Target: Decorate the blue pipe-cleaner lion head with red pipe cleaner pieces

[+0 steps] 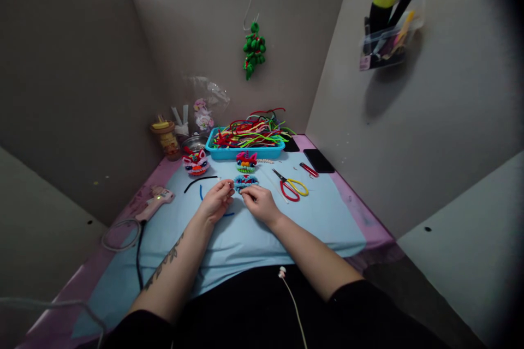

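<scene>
- Frame centre: left hand [216, 200] pinched, contents unclear; right hand [261, 204] pinching blue figure [246, 180].
- Just above: red figure [246, 162] looks finished; blue one presumably part-done.

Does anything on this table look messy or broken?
A bit messy: the colorful pipe cleaners are heaped up, and some poke past the right edge of the blue tray instead of lying inside. Nothing looks clearly broken.

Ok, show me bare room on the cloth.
Bare pale blue cloth lies right of the red-and-yellow-handled scissors, below the black rectangular phone. Another patch: between left forearm and right forearm. Crowded: around the bright blue plastic tray.
</scene>
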A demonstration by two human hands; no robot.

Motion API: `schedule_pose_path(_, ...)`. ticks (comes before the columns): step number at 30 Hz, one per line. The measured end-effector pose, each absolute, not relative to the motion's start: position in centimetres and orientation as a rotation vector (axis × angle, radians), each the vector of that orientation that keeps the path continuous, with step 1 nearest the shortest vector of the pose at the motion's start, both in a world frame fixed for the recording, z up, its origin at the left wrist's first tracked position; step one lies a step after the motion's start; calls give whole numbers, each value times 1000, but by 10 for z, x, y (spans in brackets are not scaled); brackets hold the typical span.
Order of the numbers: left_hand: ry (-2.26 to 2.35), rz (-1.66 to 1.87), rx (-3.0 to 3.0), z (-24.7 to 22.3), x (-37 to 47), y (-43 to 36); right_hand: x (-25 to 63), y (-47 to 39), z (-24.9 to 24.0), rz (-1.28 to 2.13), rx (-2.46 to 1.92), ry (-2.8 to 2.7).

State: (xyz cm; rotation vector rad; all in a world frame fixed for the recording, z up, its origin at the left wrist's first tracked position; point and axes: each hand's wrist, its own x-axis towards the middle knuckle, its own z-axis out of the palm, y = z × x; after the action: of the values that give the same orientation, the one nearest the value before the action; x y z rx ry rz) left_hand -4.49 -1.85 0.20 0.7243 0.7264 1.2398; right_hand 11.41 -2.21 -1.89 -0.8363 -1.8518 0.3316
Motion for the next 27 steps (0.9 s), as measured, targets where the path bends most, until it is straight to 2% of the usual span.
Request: schedule_pose_path(27, 839, 1286, 811, -2, -45, -17, 115, -21, -20, 312, -834, -1855)
